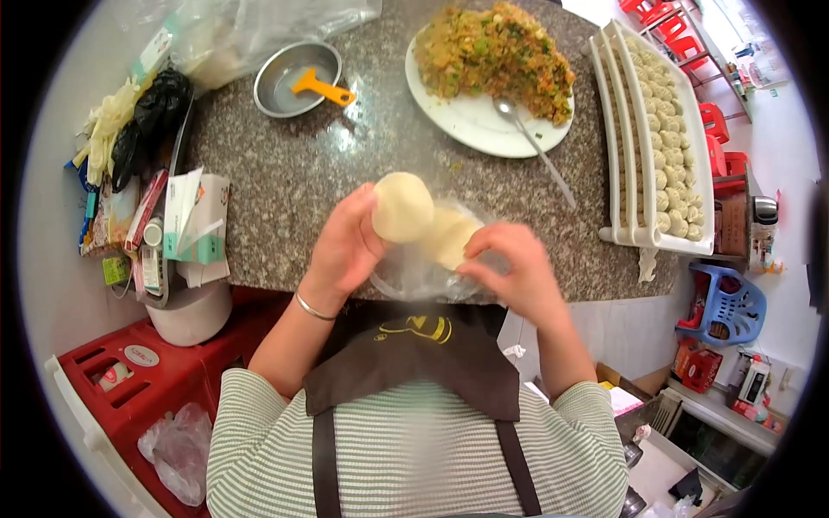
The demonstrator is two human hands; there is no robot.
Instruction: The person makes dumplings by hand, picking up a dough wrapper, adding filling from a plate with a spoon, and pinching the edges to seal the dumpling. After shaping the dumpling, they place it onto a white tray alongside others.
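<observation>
Left hand (345, 246): fingers holding the first wrapper (402, 207), its disc jutting past the fingertips
Right hand (518, 268): thumb and fingertips pinching the edge of the second wrapper (453, 237), above the bag (397, 281)
Wrappers: two visible
Bowl (270, 97): one; one orange scraper (321, 88) inside, handle over the rim
Plate (458, 125): one; heaped filling (496, 60), one spoon (540, 155)
Trays (643, 237): stacked; many buns (669, 147) in the top one
</observation>
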